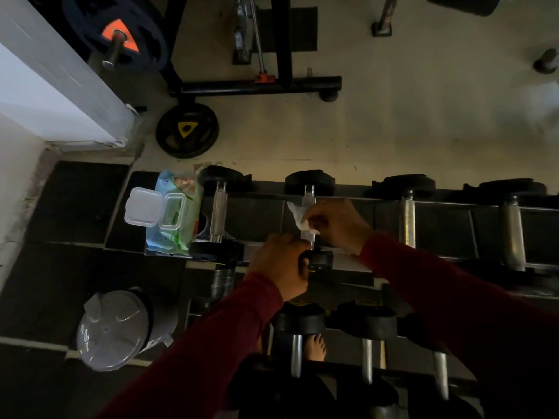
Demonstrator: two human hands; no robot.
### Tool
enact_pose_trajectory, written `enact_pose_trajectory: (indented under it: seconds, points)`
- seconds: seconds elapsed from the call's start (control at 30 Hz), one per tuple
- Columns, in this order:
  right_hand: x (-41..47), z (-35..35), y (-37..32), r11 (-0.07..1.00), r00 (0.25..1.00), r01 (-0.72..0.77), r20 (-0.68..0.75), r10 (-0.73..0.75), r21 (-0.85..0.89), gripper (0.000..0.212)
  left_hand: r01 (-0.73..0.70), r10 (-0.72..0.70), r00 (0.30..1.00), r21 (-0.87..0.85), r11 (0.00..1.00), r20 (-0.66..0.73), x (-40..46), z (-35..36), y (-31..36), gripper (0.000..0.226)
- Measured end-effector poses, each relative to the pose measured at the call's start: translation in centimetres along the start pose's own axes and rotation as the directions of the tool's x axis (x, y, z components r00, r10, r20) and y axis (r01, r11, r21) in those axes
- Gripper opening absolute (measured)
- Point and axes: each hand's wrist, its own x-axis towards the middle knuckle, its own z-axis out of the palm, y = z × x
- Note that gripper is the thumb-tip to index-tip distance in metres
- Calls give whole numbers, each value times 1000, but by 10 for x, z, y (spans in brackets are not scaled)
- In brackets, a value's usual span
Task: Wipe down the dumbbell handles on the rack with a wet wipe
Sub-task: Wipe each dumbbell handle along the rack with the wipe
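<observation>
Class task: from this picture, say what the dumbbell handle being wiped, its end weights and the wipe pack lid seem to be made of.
Shiny silver dumbbell handle: probably bare polished metal; it glints.
Round black end weights: matte, dull, likely rubber-coated; uncertain.
Clear flip-up pack lid: translucent, apparently hard plastic.

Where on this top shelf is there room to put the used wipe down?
Bare shelf lies between the leftmost dumbbell and the one being wiped, and again right of it, before the next dumbbell. The left end is crowded by the wipes pack.

lidded bin (116, 329), yellow-marked weight plate (187, 130), black floor mats (72, 207)
</observation>
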Motion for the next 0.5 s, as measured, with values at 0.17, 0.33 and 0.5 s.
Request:
enact_pose_trajectory:
  seconds: [0.17, 0.33, 0.5]
  points:
    - [-19, -5, 26, 746, 855, -414, -58, 515, 521, 34, -289, 185, 941, 389, 875, 285, 24, -4, 32, 46]
    - [-29, -11, 25, 341, 742, -440, 121, 660, 831, 33, -231, -30, 907, 555, 799, 421, 52, 5, 69, 39]
    - [-31, -16, 28, 93, 653, -407, 218, 725, 909, 27, -327, 57, 901, 589, 739, 430, 43, 12, 72, 44]
